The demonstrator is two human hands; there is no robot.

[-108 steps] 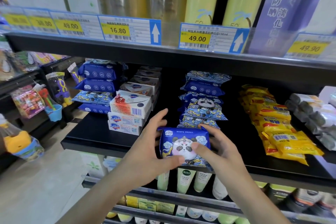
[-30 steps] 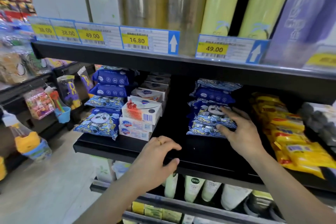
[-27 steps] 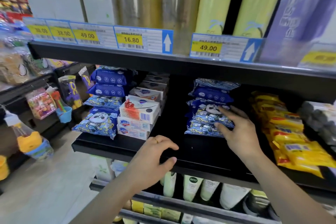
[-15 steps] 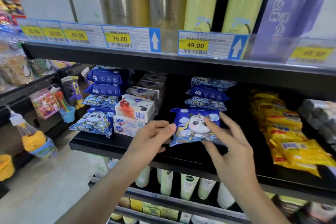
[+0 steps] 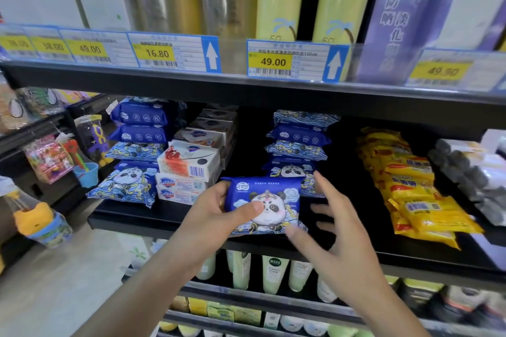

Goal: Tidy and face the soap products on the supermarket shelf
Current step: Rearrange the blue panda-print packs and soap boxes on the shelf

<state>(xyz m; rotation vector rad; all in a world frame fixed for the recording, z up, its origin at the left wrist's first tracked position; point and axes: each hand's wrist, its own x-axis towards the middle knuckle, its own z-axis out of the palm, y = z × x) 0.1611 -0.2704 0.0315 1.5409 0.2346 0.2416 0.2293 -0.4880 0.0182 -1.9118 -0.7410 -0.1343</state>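
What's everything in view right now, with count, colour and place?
panda soap pack: one, blue, shelf front, held.
centre stack of blue packs: several, behind it.
left stack of blue packs: several, shelf left.
boxed soaps: several, white, between the stacks.
yellow packs: many, shelf right.
price tags: several, yellow-blue, upper shelf edge.
tubes: several, pale green, shelf below.
left hand: grips the pack.
right hand: open, fingers spread beside the pack.

Bare forearms; ring (image 5: 220, 203) on left hand (image 5: 216, 220)
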